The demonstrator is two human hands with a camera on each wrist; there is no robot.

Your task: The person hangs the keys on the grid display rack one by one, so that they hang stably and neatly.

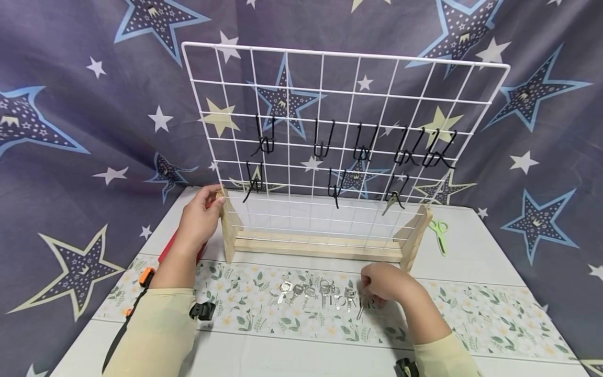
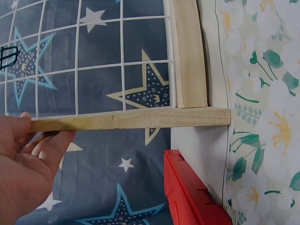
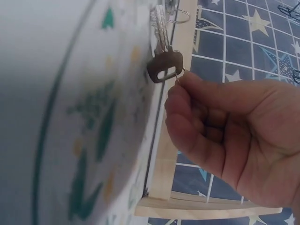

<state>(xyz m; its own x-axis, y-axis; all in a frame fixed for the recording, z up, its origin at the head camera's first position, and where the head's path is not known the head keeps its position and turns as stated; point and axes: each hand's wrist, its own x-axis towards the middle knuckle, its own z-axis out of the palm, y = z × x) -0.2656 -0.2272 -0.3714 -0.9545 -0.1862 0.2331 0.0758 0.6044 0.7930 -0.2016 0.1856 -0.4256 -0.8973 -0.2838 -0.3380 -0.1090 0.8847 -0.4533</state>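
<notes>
My left hand (image 1: 200,217) pinches the upper end of the wooden side piece (image 2: 131,120) of a white wire grid rack (image 1: 323,78), thumb on one side and fingers on the other. At the table's middle, my right hand (image 1: 383,281) pinches the small ring of a key (image 3: 164,64) between thumb and finger. That key's bow is close to the fingertips and its blade points away. A row of several silver keys (image 1: 324,290) lies on the floral strip to the left of the right hand. Black hooks (image 1: 322,140) hang on the grid in two rows, and a key (image 1: 389,204) hangs from the lower right hook.
A red box-like object (image 2: 192,187) stands beside the rack's left side, partly behind the left forearm. Green scissors (image 1: 440,235) lie to the right of the rack. A star-patterned curtain (image 1: 80,199) surrounds the white table (image 1: 264,356) at the back and sides.
</notes>
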